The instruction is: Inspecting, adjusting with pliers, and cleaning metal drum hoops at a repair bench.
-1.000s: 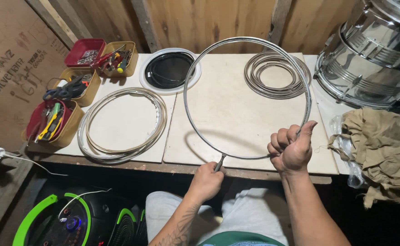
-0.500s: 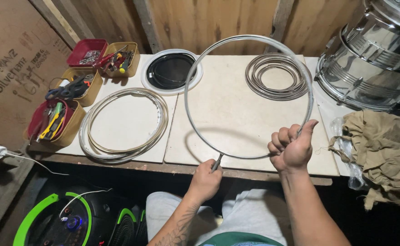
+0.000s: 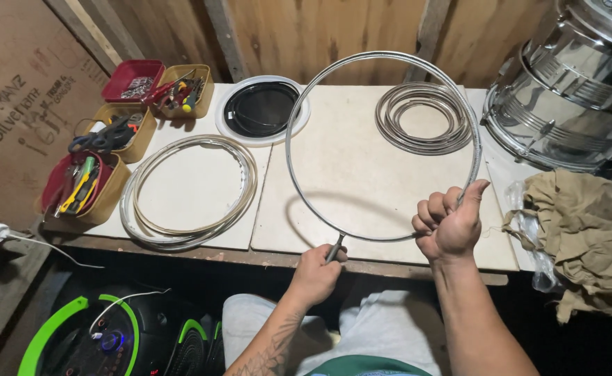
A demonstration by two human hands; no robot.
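Note:
I hold a large thin metal hoop (image 3: 299, 104) tilted above a white tabletop (image 3: 362, 167). My right hand (image 3: 451, 223) is closed around the hoop's lower right rim, thumb up. At the hoop's bottom edge, my left hand (image 3: 318, 270) grips a small dark tool (image 3: 334, 248) whose tip touches the rim. The hoop's shadow falls on the table beneath it.
A stack of hoops (image 3: 187, 191) lies at the left, another stack (image 3: 424, 118) at the back right. A white-rimmed black disc (image 3: 261, 110) sits at the back. Trays of hand tools (image 3: 87, 184) line the left edge. Shiny metal drum (image 3: 574, 90) and crumpled cloth (image 3: 591, 230) are at right.

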